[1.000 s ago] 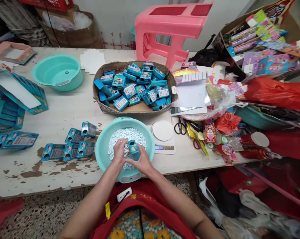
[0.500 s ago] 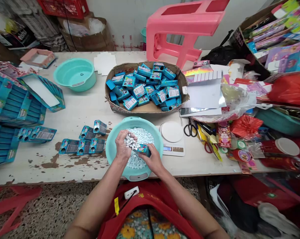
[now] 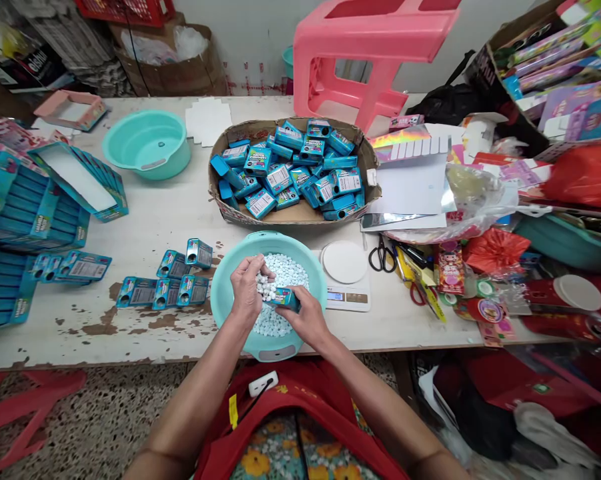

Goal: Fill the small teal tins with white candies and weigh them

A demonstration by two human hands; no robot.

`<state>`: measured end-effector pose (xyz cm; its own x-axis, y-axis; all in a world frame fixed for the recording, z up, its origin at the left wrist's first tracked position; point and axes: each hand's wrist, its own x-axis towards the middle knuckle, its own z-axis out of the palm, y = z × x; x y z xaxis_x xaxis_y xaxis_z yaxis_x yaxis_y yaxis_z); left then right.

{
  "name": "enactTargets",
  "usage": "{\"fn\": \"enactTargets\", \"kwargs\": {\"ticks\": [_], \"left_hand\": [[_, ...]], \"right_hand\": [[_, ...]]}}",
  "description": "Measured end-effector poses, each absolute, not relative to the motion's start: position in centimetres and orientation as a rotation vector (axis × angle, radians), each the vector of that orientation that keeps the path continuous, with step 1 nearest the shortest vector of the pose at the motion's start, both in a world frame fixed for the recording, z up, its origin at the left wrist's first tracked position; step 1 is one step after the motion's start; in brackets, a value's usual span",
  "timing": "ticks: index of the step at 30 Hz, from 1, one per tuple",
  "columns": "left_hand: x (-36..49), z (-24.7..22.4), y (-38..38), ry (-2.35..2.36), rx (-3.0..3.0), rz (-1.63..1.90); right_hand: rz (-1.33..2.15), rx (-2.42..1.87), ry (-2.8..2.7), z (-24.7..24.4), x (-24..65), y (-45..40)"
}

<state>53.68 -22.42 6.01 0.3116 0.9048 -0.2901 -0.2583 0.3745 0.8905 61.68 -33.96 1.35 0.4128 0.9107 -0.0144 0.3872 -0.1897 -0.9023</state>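
A teal basin (image 3: 225, 293) at the table's front edge holds many small white candies (image 3: 290, 270). Over it, my left hand (image 3: 248, 287) is cupped around some of these candies, its fingers curled above them. My right hand (image 3: 305, 317) grips a small blue candy box (image 3: 285, 298) between thumb and fingers, with the box's end against the candies at my left hand. Behind the basin, a cut-down cardboard box (image 3: 295, 217) is filled with similar blue boxes (image 3: 279, 178). Several more blue boxes (image 3: 193, 290) stand on the table left of the basin.
A white digital scale (image 3: 348, 297) sits right of the basin, with black scissors (image 3: 382, 255) beyond. An unused-looking teal basin (image 3: 180, 160) stands at the back left. Stacked blue display boxes (image 3: 10, 233) line the left. A pink stool (image 3: 305, 73) rests at the back.
My left hand's fingers have curled further over the candies, and fewer candies show in it. My right hand keeps hold of the box in nearly the same place. The view has shifted slightly.
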Motion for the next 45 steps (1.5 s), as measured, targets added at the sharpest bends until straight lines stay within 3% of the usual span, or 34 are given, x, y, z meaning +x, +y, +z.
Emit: {"fn": "enactTargets", "kwargs": {"ticks": [20, 32, 38, 42, 45], "left_hand": [[53.6, 6.7, -22.5, 0.943, 0.911, 0.981], [54.0, 7.3, -22.6, 0.812, 0.931, 0.804], [54.1, 7.5, -21.9, 0.859, 0.937, 0.979], [54.0, 6.3, -22.0, 0.844, 1.021, 0.856], [53.6, 3.3, -21.2, 0.964, 1.134, 0.952]], "right_hand": [[0.74, -1.76, -1.118, 3.0, 62.1, -33.2], [0.781, -1.699, -1.021, 2.5, 62.0, -32.9], [0.782, -1.627, -0.944, 2.9, 62.1, -33.3], [0.838, -1.637, -0.868, 2.5, 62.4, -33.4], [0.833, -1.634, -0.778, 2.1, 63.2, -33.6]]}}
